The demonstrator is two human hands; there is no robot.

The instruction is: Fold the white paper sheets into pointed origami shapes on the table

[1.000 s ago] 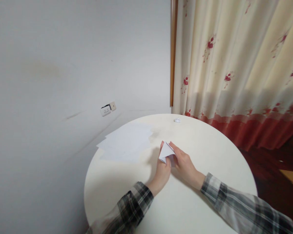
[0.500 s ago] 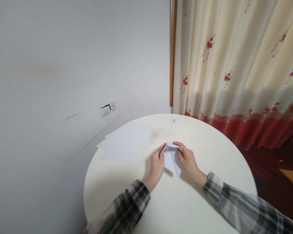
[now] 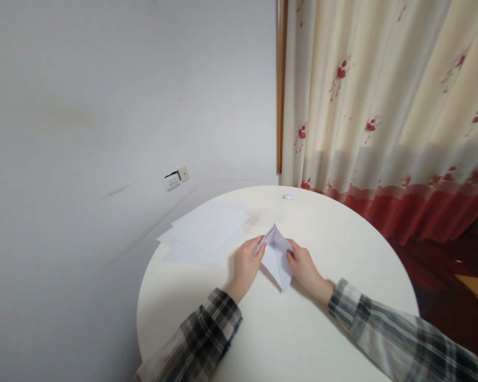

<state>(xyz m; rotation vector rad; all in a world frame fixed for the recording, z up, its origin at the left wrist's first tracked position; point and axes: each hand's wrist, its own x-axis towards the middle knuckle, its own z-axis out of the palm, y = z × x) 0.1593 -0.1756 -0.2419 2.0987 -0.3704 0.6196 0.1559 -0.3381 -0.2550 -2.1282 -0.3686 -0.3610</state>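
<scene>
A folded sheet of white paper [image 3: 276,260] is held just over the round white table, with one corner pointing away from me and another toward me. My left hand [image 3: 247,261] pinches its left edge, thumb on top and fingers behind. On the opposite edge my right hand [image 3: 302,265] grips the paper between thumb and fingers. A crease runs down the middle of the paper. The fingers behind the sheet are partly hidden.
Loose white sheets [image 3: 207,231] lie spread on the table's left side. A small crumpled piece of paper [image 3: 289,196] sits near the far rim of the round table [image 3: 302,339]. Behind are a wall socket [image 3: 171,182] and a flowered curtain [image 3: 362,106].
The far edge of the paper, rounded before, now rises to a point. My left hand has shifted slightly left and the right hand slightly lower. The loose sheets have not moved.
</scene>
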